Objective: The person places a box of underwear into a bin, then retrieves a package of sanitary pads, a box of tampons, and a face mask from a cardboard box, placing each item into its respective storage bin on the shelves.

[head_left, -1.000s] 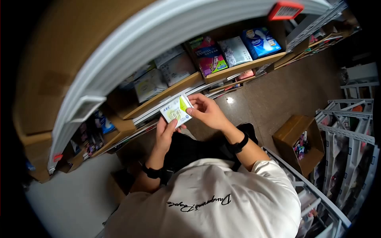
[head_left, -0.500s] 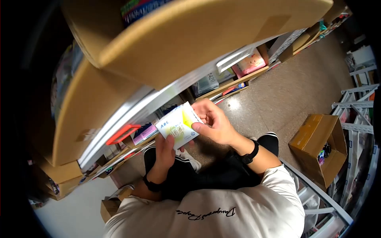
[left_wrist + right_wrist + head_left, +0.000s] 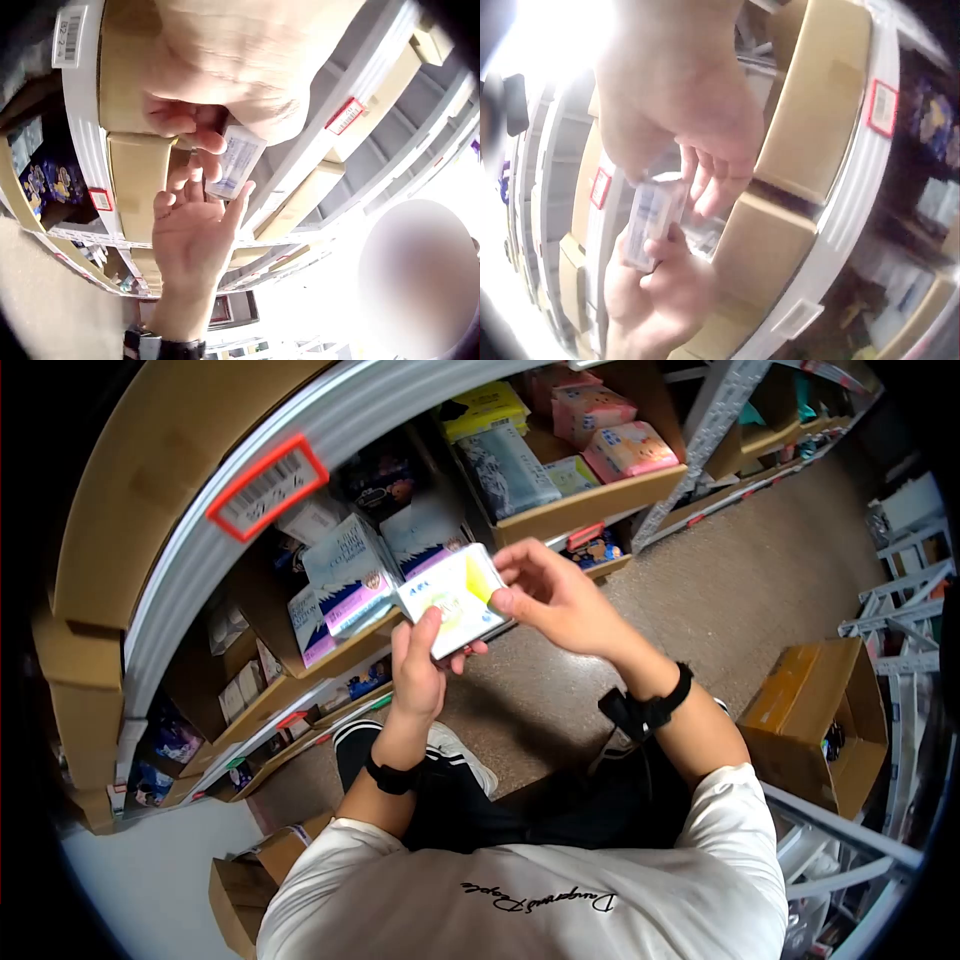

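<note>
A white pack of sanitary pads (image 3: 447, 593) with a yellow-green corner and "ABC" lettering is held in front of the chest, its printed face up. My left hand (image 3: 418, 665) grips its near left side, thumb on the face and fingers underneath. At the right corner my right hand (image 3: 567, 608) pinches the pack, thumb on the yellow part and the other fingers loosely bent behind the edge. In the left wrist view the pack's narrow printed side (image 3: 238, 159) shows between the two hands. The right wrist view shows this side (image 3: 649, 225) too, blurred.
Shelving with cardboard bins stands in front, holding blue-and-white packs (image 3: 345, 575) and pink packs (image 3: 625, 450). A red-framed label (image 3: 268, 487) hangs on the shelf rail. An open cardboard box (image 3: 810, 710) sits at the right on the floor; another box (image 3: 240, 890) is at lower left.
The head view has shifted along the shelves, and different bins now show. Both hands keep hold of the pack, which stays in front of the body.
</note>
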Tool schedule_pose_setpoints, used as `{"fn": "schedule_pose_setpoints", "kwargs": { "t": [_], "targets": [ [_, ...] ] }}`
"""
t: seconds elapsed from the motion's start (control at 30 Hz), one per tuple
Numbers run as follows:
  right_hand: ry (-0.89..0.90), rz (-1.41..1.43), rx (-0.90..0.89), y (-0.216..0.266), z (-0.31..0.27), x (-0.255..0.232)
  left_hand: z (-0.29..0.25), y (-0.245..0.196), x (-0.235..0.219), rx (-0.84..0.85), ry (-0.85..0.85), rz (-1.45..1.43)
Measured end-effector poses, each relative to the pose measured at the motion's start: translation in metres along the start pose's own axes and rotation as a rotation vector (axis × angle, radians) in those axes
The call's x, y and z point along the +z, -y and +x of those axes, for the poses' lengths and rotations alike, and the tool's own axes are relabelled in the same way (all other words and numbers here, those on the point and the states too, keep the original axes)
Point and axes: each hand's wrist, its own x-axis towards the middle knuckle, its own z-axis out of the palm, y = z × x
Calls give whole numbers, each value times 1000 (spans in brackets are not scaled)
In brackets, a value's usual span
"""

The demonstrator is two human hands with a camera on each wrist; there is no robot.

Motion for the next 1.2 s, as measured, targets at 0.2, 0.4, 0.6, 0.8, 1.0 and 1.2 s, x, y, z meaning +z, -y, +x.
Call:
{"fn": "schedule_pose_setpoints", "kwargs": {
  "t": [0.2,0.4,0.6,0.8,1.0,1.2],
  "targets": [
    [-389,-1125,-198,9,10,-76,-51,-23,7,25,-70,18],
    [-429,-1262,-278,-6,16,-91,-73,-16,16,11,-21,37],
    [-412,-1223,-183,8,-31,-79,-60,4,36,4,119,84],
    [-264,-951,-70,33,-46,-90,-7,20,72,10,223,129],
    [39,-622,-108,103,-35,-89,32,12,88,48,223,105],
    [-35,-953,-169,112,39,-144,42,18,78,306,74,399]
  ]
}}
